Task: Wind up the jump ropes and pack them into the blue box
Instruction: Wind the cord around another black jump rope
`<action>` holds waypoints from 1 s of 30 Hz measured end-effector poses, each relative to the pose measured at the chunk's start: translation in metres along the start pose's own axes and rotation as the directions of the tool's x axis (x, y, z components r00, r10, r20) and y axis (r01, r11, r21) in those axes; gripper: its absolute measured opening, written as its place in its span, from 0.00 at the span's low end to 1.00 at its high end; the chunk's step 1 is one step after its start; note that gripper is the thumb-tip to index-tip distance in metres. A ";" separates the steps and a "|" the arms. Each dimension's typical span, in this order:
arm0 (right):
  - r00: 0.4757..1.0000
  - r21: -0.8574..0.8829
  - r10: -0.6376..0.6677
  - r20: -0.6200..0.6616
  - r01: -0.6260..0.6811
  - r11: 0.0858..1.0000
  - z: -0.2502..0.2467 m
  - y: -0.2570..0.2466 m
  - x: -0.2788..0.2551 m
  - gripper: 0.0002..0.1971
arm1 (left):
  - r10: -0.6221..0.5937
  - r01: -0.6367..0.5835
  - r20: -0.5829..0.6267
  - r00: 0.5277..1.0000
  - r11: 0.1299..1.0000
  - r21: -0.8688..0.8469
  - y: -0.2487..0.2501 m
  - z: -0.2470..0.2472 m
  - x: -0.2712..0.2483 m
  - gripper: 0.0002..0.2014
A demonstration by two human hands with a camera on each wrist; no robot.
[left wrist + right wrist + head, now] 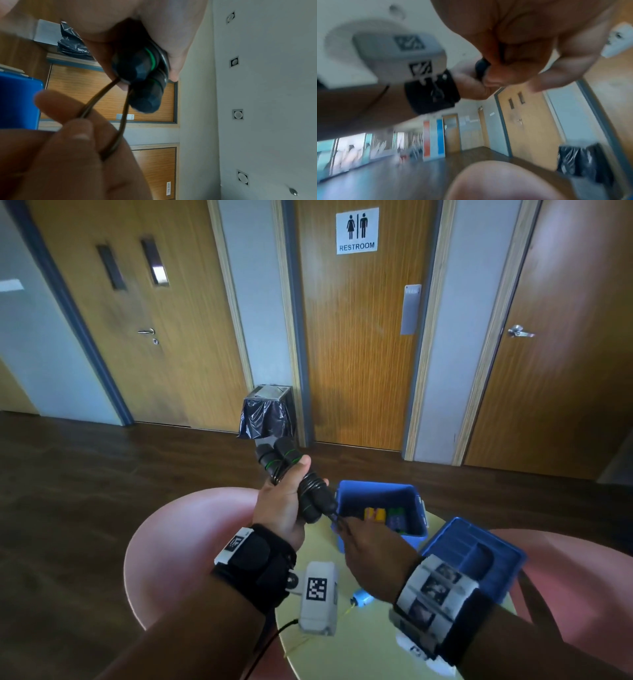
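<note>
A: Item: black jump rope (294, 474), handles paired, held above the table?
B: Yes. Left hand (281, 505) wraps the handles; right hand (370, 546) pinches its cord loop (109, 121) beside the open blue box (380, 491).

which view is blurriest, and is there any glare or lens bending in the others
Right wrist view: blurriest, the white wrist-camera housing and the corridor smeared. Head view: mostly sharp, wide-angle bends the wooden door frames; glare on the left door's narrow window. Left wrist view: the right hand pinching the thin dark cord is soft, the black green-ringed jump rope handles slightly blurred.
</note>
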State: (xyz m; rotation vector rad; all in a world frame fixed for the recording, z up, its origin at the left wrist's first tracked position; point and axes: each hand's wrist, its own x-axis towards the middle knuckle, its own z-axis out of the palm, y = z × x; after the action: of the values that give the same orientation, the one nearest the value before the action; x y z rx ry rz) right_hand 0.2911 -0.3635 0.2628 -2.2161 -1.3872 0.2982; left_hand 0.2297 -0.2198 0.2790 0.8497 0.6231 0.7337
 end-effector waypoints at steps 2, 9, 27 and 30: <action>0.996 -0.447 -0.065 -0.061 0.031 0.894 0.012 -0.018 0.005 0.10 | -0.027 0.027 -0.035 0.999 1.000 0.001 0.006 -0.011 0.011 0.32; 0.987 -0.445 -0.041 -0.156 -0.033 0.895 0.045 -0.046 0.015 0.34 | -0.050 0.054 -0.057 0.997 0.996 0.073 0.021 -0.043 0.028 0.18; 0.966 0.258 0.255 -0.037 -0.237 0.937 0.070 -0.084 0.054 0.23 | 0.484 -0.469 0.212 0.849 0.506 0.724 0.030 -0.085 0.032 0.18; 0.988 0.079 0.153 -0.015 -0.152 0.985 0.070 -0.089 0.052 0.23 | 0.428 -0.479 0.299 0.853 0.414 0.774 0.025 -0.099 0.039 0.19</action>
State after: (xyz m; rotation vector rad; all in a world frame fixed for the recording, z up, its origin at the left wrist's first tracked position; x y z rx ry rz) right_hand 0.2151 -0.2646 0.2545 -2.2579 -1.1766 0.3746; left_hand 0.1724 -0.1347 0.2411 2.0130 0.6979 0.9003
